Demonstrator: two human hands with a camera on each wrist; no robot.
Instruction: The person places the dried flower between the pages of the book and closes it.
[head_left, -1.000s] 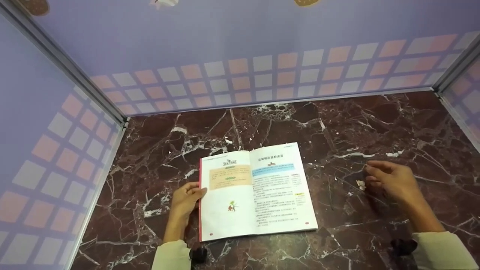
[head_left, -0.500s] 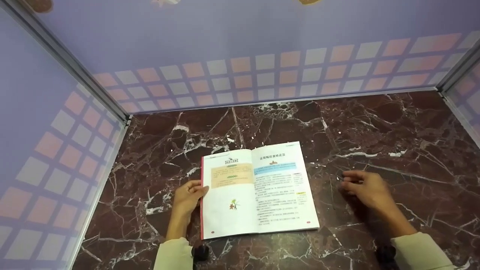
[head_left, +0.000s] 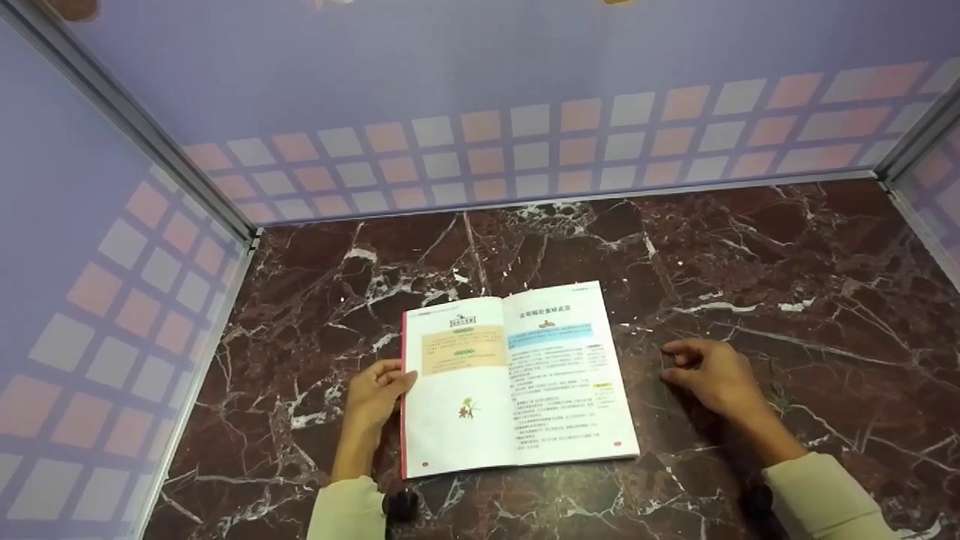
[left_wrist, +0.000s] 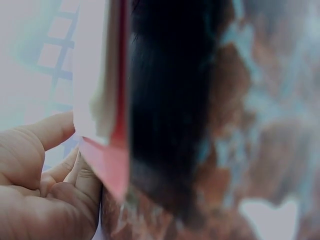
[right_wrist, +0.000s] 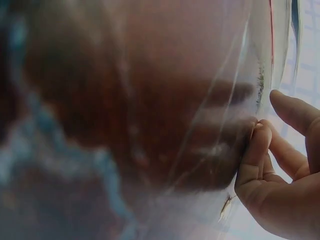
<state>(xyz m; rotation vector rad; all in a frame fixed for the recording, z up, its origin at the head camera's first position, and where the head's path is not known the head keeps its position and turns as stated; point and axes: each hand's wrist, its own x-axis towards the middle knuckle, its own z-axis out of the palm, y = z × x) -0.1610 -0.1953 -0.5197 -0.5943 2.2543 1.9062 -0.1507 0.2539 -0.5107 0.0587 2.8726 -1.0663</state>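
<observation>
An open book point(head_left: 465, 435) with a pink-red cover edge lies on the dark red marble table. At its left edge my left hand point(head_left: 373, 394) grips it, thumb on top; in the left wrist view the thumb point(left_wrist: 57, 130) meets the page edges and the fingers are at the cover's underside. My right hand point(head_left: 709, 375) is low over the table right of the book, thumb and forefinger apart. By those fingertips lies a thin green sprig point(head_left: 665, 390), also seen in the right wrist view as a dark green strand point(right_wrist: 260, 82).
Another feathery green sprig point(head_left: 781, 399) lies beside my right wrist. A small yellowish-brown dried piece point(right_wrist: 226, 207) shows beyond the right hand. Tiny white scraps point(head_left: 460, 277) dot the table behind the book. Lilac checked walls point(head_left: 480, 165) enclose the back and sides.
My right hand has moved left toward the book, to the thin sprig. The feathery sprig by its wrist has come into sight. The left hand keeps its grip on the book.
</observation>
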